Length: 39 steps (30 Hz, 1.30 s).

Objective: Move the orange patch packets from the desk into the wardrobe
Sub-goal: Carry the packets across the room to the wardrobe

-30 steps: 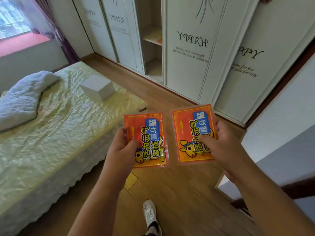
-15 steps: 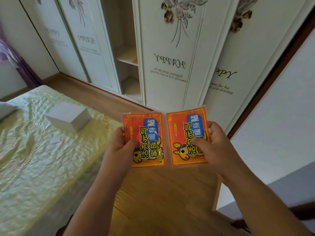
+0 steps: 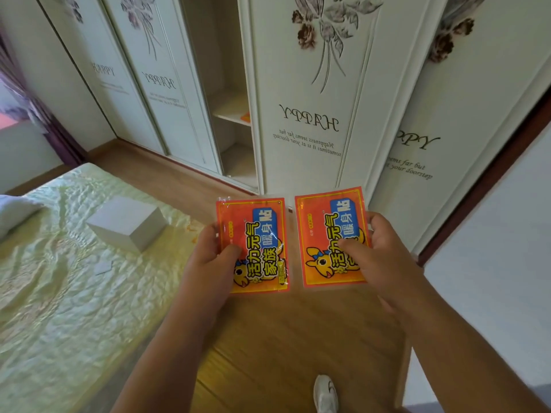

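Left hand (image 3: 213,260) thumb covers left packet (image 3: 256,248) corner; shelf packet (image 3: 246,116) door-clipped.

Both hands raised forward; left hand (image 3: 213,257) and right hand (image 3: 377,251) each pinching.

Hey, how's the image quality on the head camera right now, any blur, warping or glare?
Head view: wide-angle warping bows the wardrobe doors; daylight is soft and even. Both orange packets read sharply, the left one with mild plastic sheen. The bed and frame edges look softer, slightly smeared.
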Available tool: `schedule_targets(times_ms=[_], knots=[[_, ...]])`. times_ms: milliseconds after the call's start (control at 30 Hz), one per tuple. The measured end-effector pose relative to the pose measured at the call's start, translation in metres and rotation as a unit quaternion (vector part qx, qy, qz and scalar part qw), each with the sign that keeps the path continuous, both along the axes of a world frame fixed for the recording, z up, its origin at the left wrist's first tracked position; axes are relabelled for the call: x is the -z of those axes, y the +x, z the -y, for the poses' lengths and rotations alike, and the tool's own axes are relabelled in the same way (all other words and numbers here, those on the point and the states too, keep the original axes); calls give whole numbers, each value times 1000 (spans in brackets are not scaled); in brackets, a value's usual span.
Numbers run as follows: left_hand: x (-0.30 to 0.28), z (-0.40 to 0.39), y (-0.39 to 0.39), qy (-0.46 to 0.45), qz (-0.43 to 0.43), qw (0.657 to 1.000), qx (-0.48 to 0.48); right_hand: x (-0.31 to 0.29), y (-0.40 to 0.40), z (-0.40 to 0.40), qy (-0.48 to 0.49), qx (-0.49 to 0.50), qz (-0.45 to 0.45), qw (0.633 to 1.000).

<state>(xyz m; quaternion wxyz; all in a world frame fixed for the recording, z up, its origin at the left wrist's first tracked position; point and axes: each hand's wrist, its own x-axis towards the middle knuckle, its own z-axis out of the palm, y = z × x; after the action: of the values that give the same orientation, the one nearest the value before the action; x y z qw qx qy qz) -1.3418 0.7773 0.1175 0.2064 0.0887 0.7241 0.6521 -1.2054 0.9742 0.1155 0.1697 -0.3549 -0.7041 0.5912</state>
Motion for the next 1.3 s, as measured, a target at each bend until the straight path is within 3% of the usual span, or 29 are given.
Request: schedule_targets(times_ms=[633, 967, 1300], knots=[[-24, -181, -86, 5, -10, 999, -41, -26, -102, -183, 12, -50, -3, 999], [-16, -226, -153, 1, 1, 1000, -25, -20, -159, -220, -1, -30, 23, 999], [-16, -246, -278, 23, 9, 999, 25, -32, -261, -229, 17, 15, 12, 1000]])
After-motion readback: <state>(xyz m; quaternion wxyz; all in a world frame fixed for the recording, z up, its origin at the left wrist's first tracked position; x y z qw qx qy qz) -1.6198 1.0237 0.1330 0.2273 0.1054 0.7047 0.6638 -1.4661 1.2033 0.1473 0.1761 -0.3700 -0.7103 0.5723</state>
